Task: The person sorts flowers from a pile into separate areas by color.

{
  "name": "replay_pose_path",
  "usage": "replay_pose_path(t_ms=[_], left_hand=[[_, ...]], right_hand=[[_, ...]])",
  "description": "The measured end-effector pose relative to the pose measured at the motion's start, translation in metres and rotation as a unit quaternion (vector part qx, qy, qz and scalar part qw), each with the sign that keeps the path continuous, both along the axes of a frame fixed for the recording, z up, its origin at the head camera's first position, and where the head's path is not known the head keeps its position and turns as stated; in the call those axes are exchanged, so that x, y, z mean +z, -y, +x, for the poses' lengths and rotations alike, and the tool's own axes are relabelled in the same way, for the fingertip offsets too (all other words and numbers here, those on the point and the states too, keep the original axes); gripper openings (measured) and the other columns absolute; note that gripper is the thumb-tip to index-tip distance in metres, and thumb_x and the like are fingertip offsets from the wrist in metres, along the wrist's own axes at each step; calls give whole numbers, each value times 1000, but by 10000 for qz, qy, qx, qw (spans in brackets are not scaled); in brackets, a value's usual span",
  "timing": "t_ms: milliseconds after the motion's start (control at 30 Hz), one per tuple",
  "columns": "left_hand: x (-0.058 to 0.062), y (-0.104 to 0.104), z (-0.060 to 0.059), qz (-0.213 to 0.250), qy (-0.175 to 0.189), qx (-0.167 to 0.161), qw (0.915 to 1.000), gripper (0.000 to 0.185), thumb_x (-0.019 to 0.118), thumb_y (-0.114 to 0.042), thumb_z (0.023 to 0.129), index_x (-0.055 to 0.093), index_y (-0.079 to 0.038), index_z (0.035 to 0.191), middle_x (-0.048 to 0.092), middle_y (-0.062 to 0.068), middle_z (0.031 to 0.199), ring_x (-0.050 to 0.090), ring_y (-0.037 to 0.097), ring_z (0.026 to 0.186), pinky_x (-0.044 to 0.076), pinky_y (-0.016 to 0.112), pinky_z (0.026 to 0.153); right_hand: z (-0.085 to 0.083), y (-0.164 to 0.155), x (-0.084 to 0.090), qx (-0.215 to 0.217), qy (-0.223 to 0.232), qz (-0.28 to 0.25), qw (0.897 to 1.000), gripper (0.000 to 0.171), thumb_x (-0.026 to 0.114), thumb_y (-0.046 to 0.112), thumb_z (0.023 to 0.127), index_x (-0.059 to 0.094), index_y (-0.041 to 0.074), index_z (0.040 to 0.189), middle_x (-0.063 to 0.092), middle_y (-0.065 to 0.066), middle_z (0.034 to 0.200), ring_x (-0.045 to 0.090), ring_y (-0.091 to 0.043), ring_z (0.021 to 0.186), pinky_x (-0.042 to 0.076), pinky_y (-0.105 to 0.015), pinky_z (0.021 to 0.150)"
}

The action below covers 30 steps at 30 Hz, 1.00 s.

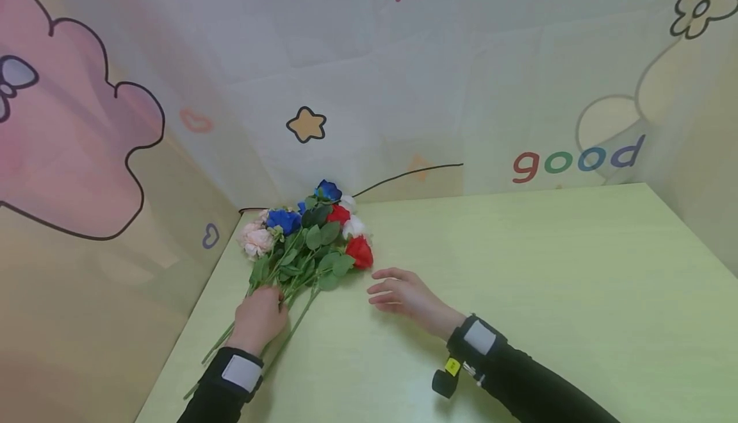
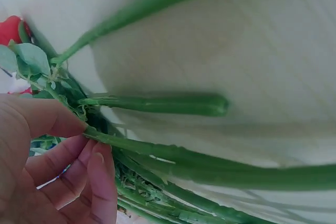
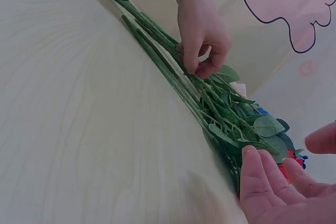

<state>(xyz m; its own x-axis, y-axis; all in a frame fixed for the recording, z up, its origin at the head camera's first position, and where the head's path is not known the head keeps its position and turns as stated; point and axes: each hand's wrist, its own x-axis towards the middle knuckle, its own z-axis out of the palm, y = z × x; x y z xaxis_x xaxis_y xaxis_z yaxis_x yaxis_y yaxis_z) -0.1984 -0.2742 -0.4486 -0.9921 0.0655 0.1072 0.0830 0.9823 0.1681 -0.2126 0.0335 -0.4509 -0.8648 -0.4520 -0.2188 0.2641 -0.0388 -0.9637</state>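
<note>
A bunch of flowers with long green stems lies at the table's far left corner. Its blooms are a pale pink flower, a blue flower, a red rose and a white flower, among green leaves. My left hand pinches a green flower stem between thumb and fingers, below the leaves. Other stems run past that hand toward the near left edge. To the right of the red rose, my right hand hovers with relaxed, spread fingers and holds nothing.
The pale green table stretches away to the right. A printed cloth backdrop rises behind it, and another printed wall borders its left edge. Each wrist wears a black strap; a small black camera hangs under the right one.
</note>
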Motion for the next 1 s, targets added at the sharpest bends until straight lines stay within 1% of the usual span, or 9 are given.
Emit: replay_pose_path(t_ms=[133,233,333,500,567,733,833,933,1000], left_hand=[[5,-2,2,153,39,2,9999,4,66,-5,87,64,-2,85,67,15,82,64,32,69,51,45,55],[9,-4,3,412,98,-3,9991,3,63,-3,86,64,0,87,67,16,83,64,30,71,52,46,59],[13,-4,3,664,74,-32,9978,10,62,-2,87,67,4,94,70,17,85,65,28,71,54,45,62],[21,-3,0,1147,21,-130,9933,17,60,-3,91,68,6,103,71,16,86,62,20,65,52,35,58],[25,-4,-2,1360,27,-183,9905,17,59,-4,94,69,5,105,71,15,86,61,18,66,51,32,59],[33,-14,-4,1911,115,-223,9812,19,59,-7,96,68,3,109,71,14,93,65,21,80,52,32,68],[35,-24,-6,2318,277,-245,9721,20,60,-8,96,67,2,111,70,13,96,64,21,84,52,31,70],[38,-34,-9,2640,423,-317,9631,20,60,-10,97,66,1,113,70,12,98,64,19,85,51,29,72],[41,-43,-11,2880,539,-372,9554,20,60,-11,97,66,1,113,69,13,99,63,18,86,50,29,73]], right_hand=[[1,0,0,34,-86,100,9999,45,47,18,105,42,-7,142,59,-32,136,71,-26,110,57,-33,99],[1,0,0,39,-108,105,9999,45,49,17,104,43,-8,141,59,-32,134,71,-26,108,57,-34,98],[1,-1,-1,51,-146,101,9998,45,50,16,103,43,-9,141,59,-33,133,71,-26,107,57,-34,98],[-2,-5,-5,64,-206,138,9997,45,49,15,103,43,-9,141,59,-33,133,71,-24,105,58,-34,97],[-3,-7,-6,59,-200,155,9997,44,49,14,104,43,-9,141,59,-34,133,71,-26,106,58,-34,97],[-4,-14,-8,89,-284,258,9992,45,49,15,104,44,-9,141,60,-34,132,71,-26,105,58,-35,97],[-5,-19,-7,103,-419,380,9983,45,50,15,103,44,-9,140,61,-33,131,71,-24,104,58,-35,97],[-5,-24,-5,98,-554,509,9971,45,50,17,103,45,-9,140,61,-33,130,71,-26,105,58,-35,96],[-5,-28,-4,99,-635,569,9963,45,50,18,103,45,-9,140,61,-32,130,71,-29,108,58,-36,97]])
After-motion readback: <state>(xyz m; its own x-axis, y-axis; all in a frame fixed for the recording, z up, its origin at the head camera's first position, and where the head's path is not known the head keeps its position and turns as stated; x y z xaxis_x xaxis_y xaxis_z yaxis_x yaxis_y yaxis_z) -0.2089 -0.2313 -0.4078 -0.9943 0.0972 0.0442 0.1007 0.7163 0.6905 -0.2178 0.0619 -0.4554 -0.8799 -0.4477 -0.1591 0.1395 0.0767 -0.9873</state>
